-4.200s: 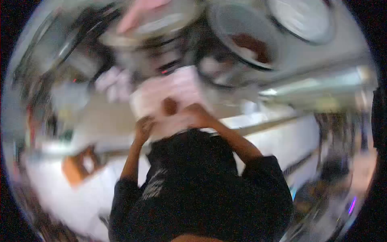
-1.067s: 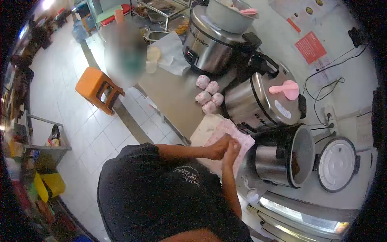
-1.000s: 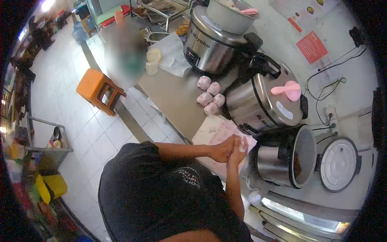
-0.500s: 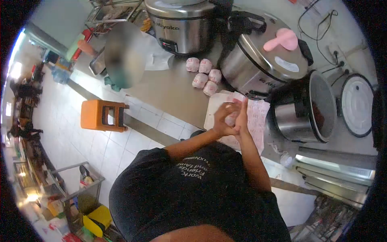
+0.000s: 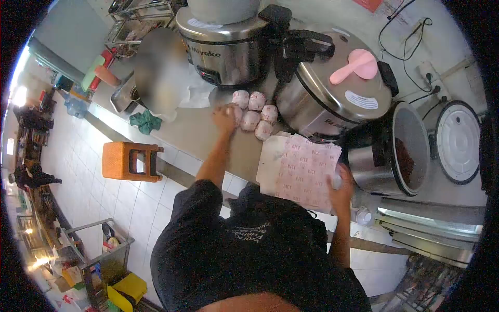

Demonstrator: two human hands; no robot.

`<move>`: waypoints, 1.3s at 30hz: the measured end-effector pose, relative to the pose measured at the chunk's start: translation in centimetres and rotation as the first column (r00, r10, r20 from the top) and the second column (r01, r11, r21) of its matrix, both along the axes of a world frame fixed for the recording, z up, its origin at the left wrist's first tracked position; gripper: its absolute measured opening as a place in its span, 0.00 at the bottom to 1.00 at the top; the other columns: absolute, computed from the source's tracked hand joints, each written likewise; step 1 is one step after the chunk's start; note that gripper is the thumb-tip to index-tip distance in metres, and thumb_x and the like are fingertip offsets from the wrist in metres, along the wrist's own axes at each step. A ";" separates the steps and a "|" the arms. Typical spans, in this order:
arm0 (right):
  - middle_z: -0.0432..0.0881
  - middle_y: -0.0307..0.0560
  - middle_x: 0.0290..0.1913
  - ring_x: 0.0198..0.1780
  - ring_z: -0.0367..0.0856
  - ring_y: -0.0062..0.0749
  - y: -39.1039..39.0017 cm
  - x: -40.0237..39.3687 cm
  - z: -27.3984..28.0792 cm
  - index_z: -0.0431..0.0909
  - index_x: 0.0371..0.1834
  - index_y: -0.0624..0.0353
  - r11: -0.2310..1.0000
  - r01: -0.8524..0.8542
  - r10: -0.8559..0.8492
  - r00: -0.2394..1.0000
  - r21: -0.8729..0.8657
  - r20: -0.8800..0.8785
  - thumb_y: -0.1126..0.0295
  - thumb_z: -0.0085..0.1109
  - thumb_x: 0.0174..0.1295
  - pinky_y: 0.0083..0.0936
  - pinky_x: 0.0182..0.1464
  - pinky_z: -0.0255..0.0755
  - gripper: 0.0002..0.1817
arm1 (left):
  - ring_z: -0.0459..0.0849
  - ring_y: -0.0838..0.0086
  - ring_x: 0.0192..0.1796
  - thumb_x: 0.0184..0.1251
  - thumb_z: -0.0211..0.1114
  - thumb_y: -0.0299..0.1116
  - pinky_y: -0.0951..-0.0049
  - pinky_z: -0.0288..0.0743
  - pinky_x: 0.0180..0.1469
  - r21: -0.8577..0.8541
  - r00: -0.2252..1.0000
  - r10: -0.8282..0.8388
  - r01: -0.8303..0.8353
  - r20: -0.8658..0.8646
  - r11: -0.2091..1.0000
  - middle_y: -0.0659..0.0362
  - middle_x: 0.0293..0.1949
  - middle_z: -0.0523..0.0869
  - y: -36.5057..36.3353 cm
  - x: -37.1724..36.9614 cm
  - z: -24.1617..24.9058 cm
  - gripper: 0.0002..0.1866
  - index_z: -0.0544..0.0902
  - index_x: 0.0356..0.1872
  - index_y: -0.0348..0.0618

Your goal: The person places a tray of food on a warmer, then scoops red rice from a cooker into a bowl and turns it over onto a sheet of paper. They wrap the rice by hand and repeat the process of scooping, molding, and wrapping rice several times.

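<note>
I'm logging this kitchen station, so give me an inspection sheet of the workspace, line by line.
Surface: steel counter, crowded along the wall.
Job's things: wrapped rice balls in a cluster; stack of printed wrappers.
Clutter: three rice cookers, one open with its lid aside; pink paddle; green cloth.
Hands: left hand setting a ball at the cluster; right hand at the wrappers' edge.
Cables: black cords on the wall.
Surroundings: orange stool, tiled floor.
</note>
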State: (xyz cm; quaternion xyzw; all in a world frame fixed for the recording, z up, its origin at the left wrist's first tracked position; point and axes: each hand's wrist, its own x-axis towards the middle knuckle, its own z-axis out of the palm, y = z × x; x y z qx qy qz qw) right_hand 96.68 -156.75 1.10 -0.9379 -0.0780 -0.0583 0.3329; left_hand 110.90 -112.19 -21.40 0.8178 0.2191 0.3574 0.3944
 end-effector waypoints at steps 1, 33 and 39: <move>0.75 0.63 0.59 0.63 0.71 0.52 -3.7 -0.5 -1.2 0.76 0.55 0.64 0.986 0.136 -0.136 0.991 -0.093 0.009 0.58 0.65 0.60 0.39 0.66 0.62 0.25 | 0.80 0.55 0.50 0.66 0.61 0.40 0.61 0.73 0.49 0.309 0.996 0.090 -0.094 0.024 0.946 0.48 0.40 0.84 0.6 0.7 -1.8 0.16 0.83 0.46 0.38; 0.69 0.53 0.67 0.65 0.71 0.44 -16.3 -3.7 0.0 0.66 0.66 0.65 0.098 0.424 0.291 0.853 0.900 -0.434 0.47 0.37 0.64 0.43 0.69 0.62 0.36 | 0.67 0.56 0.68 0.59 0.71 0.41 0.58 0.61 0.69 -0.349 0.138 -0.982 0.933 0.131 0.084 0.45 0.69 0.63 -40.9 -13.9 24.7 0.47 0.53 0.74 0.38; 0.67 0.53 0.68 0.69 0.64 0.42 -12.8 -1.5 -1.6 0.60 0.69 0.64 -0.090 0.325 0.522 0.820 0.942 -0.233 0.47 0.51 0.61 0.39 0.72 0.55 0.40 | 0.63 0.53 0.70 0.57 0.72 0.44 0.57 0.57 0.71 -0.233 0.364 -0.926 0.913 0.096 0.335 0.44 0.66 0.67 -39.9 -14.0 25.0 0.45 0.58 0.71 0.36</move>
